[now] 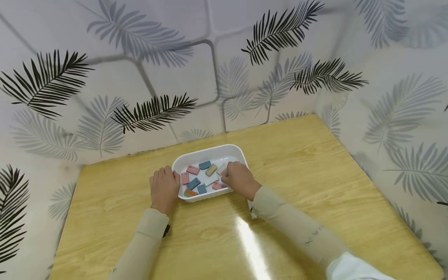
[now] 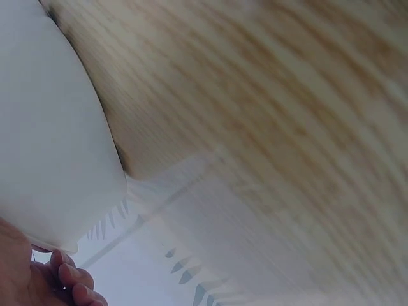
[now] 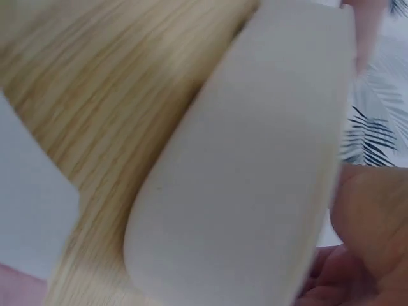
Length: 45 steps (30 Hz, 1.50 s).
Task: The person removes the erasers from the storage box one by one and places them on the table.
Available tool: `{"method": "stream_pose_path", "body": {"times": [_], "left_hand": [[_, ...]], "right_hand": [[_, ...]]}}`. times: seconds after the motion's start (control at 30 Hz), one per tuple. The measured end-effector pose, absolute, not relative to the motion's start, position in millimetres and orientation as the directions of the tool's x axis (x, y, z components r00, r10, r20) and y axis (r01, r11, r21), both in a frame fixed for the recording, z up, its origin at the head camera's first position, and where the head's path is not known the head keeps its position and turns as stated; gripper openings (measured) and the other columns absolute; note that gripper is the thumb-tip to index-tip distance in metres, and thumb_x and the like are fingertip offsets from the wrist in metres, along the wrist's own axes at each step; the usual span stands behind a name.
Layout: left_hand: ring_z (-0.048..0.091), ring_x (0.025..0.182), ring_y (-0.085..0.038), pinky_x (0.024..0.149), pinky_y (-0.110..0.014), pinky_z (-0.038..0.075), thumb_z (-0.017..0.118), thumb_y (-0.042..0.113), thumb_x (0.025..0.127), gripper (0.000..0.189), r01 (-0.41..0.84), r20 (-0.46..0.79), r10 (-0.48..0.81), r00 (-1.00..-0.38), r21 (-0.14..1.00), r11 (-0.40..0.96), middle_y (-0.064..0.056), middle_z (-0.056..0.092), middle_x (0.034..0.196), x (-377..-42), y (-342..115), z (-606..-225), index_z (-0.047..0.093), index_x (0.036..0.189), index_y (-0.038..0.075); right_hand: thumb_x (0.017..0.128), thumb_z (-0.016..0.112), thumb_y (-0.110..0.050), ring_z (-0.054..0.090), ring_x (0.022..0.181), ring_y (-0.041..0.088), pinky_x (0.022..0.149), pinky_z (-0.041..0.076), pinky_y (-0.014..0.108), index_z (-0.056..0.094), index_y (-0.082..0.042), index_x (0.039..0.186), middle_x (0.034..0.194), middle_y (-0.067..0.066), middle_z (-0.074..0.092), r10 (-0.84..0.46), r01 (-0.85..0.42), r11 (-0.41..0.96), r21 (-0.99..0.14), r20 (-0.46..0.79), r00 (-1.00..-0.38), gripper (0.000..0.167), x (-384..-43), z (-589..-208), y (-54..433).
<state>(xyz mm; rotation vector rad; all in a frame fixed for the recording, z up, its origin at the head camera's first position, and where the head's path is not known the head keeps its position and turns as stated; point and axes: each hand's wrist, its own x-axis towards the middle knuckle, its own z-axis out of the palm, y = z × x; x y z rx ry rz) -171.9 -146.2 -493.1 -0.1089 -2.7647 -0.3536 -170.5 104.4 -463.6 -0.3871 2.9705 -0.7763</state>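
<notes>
A white plastic tray point(image 1: 209, 153) stands on the wooden table with small flat rectangular blocks in it. My left hand point(image 1: 164, 187) grips the tray's left end, thumb at the rim; its curled fingers point(image 2: 75, 277) also show by the tray wall in the left wrist view. Over the right end, my right hand point(image 1: 239, 179) reaches inside with bent fingers and pinches a cream block point(image 1: 221, 168). Close by lie a white block point(image 1: 211, 179), a tan block point(image 1: 211, 169) and a pink block point(image 1: 217, 186). In the right wrist view the tray wall point(image 3: 236, 166) hides the fingertips.
Further left in the tray are blue blocks point(image 1: 193, 183), pink ones point(image 1: 193, 170) and an orange-and-green block point(image 1: 190, 193). The wood-grain table point(image 1: 297, 167) extends around the tray. Behind it hangs a leaf-patterned curtain point(image 1: 175, 77). A white tag point(image 1: 252, 210) hangs by the right cuff.
</notes>
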Motion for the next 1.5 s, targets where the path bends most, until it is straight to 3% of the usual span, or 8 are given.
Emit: {"method": "stream_pose_path", "body": {"times": [0.17, 0.33, 0.8, 1.1, 1.5], "left_hand": [[0.046, 0.071, -0.032, 0.063, -0.042, 0.034, 0.042, 0.022, 0.094, 0.028, 0.12, 0.364, 0.03, -0.931, 0.228, 0.966, -0.016, 0.052, 0.077, -176, -146, -491, 0.052, 0.086, -0.003], [0.048, 0.072, -0.034, 0.063, -0.043, 0.035, 0.046, 0.022, 0.093, 0.027, 0.117, 0.361, 0.027, -0.932, 0.231, 0.966, -0.017, 0.053, 0.078, -174, -147, -494, 0.053, 0.087, -0.004], [0.048, 0.073, -0.034, 0.064, -0.043, 0.034, 0.045, 0.022, 0.093, 0.027, 0.112, 0.335, 0.025, -0.942, 0.243, 0.964, -0.017, 0.053, 0.078, -174, -147, -493, 0.052, 0.086, -0.003], [0.048, 0.071, -0.034, 0.062, -0.043, 0.034, 0.044, 0.022, 0.093, 0.028, 0.124, 0.38, 0.027, -0.925, 0.234, 0.964, -0.018, 0.053, 0.077, -176, -147, -489, 0.052, 0.085, -0.004], [0.049, 0.073, -0.035, 0.063, -0.044, 0.036, 0.043, 0.022, 0.094, 0.03, 0.122, 0.368, 0.027, -0.93, 0.237, 0.964, -0.019, 0.055, 0.08, -174, -147, -493, 0.053, 0.088, -0.005]], "right_hand": [[0.083, 0.061, -0.02, 0.041, 0.051, 0.009, 0.048, 0.034, 0.023, 0.055, -0.007, 0.074, 0.063, 0.0, 0.051, -0.206, -0.205, 0.753, -0.626, 0.071, -0.976, 0.016, -166, -452, 116], [0.085, 0.06, -0.023, 0.048, 0.056, 0.011, 0.052, 0.041, 0.023, 0.06, -0.005, 0.082, 0.07, 0.001, 0.056, -0.175, -0.193, 0.724, -0.663, 0.094, -0.98, 0.019, -157, -443, 129], [0.086, 0.062, -0.028, 0.053, 0.063, 0.013, 0.057, 0.045, 0.027, 0.062, -0.003, 0.085, 0.075, 0.002, 0.058, -0.129, -0.17, 0.753, -0.636, 0.111, -0.985, 0.025, -118, -444, 173], [0.086, 0.064, -0.027, 0.053, 0.068, 0.017, 0.062, 0.046, 0.032, 0.062, -0.001, 0.085, 0.077, 0.005, 0.059, -0.085, -0.025, 0.804, -0.594, -0.074, -0.994, 0.027, -94, -456, 208], [0.087, 0.062, -0.022, 0.051, 0.062, 0.015, 0.057, 0.044, 0.029, 0.061, -0.001, 0.079, 0.072, 0.004, 0.058, -0.077, 0.031, 0.79, -0.613, -0.149, -0.986, 0.022, -83, -483, 218]]}}
